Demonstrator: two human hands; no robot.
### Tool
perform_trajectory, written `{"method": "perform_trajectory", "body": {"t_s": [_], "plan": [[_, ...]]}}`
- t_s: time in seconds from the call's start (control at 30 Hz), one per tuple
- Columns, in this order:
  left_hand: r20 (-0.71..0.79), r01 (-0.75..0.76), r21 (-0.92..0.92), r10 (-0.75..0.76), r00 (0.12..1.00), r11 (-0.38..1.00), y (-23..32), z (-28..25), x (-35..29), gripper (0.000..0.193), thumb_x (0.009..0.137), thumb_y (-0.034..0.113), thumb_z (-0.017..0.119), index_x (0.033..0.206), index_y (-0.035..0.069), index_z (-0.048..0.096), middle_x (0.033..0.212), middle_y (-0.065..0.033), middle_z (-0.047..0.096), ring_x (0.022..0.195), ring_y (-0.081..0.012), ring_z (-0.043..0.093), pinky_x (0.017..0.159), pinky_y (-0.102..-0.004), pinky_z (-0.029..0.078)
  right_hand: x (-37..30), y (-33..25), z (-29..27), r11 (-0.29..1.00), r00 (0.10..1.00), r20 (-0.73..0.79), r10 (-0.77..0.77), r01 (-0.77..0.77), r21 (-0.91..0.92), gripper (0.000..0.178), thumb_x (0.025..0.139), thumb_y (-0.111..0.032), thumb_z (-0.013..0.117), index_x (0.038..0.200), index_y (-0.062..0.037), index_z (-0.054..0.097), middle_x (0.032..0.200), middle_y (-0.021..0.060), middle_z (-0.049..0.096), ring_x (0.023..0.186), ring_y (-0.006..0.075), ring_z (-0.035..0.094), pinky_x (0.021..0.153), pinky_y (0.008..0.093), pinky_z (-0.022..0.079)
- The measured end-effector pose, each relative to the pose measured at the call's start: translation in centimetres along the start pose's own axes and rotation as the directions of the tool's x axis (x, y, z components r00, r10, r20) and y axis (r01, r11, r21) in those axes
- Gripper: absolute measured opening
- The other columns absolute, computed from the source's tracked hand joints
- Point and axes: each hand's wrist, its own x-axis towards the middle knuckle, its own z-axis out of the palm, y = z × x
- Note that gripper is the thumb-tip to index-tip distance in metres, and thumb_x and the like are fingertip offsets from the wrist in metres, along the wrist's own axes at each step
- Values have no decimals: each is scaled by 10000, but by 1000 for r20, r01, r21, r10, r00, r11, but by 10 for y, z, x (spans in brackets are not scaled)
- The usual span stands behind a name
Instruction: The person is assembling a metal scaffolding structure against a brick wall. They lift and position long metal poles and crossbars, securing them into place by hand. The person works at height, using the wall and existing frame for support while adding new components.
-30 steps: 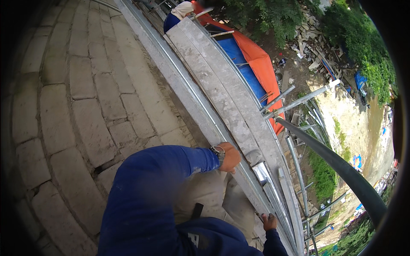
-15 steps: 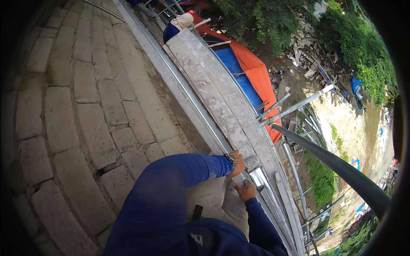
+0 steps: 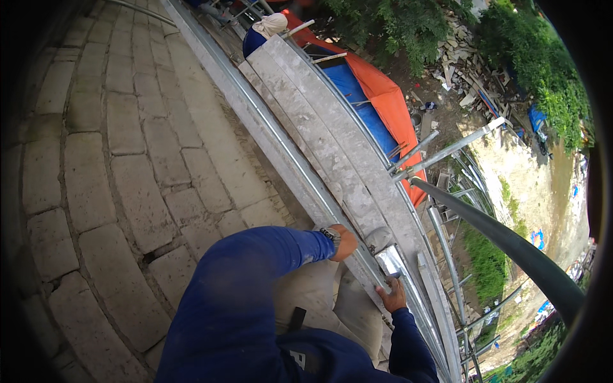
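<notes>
A long grey metal rail (image 3: pixel 290 148) runs diagonally along the wall's edge, past both hands. My left hand (image 3: pixel 345 242), with a watch on its wrist, is at the near side of the rail. Its fingers are turned away and hidden. Lower right, my right hand (image 3: pixel 392 295) is on the rail's edge with thumb and fingers apart. Close beyond its fingertips lies a shiny folded sheet-metal channel (image 3: pixel 389 260). The toe of a grey shoe (image 3: pixel 379 238) shows between the rail and the planks.
Stone blocks (image 3: pixel 131 175) fill the left side. Scaffold planks (image 3: pixel 332 137) run beyond the rail, with poles (image 3: pixel 456 150) at their outer edge and a drop to the ground. Another person in a light head covering (image 3: pixel 270 25) is at the far end. An orange tarp (image 3: pixel 386 99) hangs outside.
My right hand has moved right and down along the rail, its thumb and fingers wider apart. My left hand has shifted slightly left, away from the shoe. The view has turned a little.
</notes>
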Motion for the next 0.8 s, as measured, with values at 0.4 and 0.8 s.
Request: {"method": "perform_trajectory", "body": {"t_s": [0.4, 0.8], "plan": [[16, 17, -1, -17, 1000, 1000, 9, -16, -8, 139, 786, 159, 662, 880, 68, 711, 905, -138, 725, 901, -311, 708, 842, -452, 525, -99, 93, 16, 940, 944, 5, 331, -329, -87, 639, 831, -597, 676, 727, 29, 602, 759, 276, 614, 764, 448, 609, 689, 532, 439], [244, 225, 213, -275, 930, 951, -78, -69, -28, 314, 819, 215, 671, 1096, 80, 729, 1095, -120, 718, 1114, -282, 656, 1045, -531, 389, -4, 5, 31, 942, 942, 21, 335, -334, -38, 794, 809, -739, 641, 715, 50, 635, 755, 310, 633, 782, 474, 640, 718, 538, 458]]}}
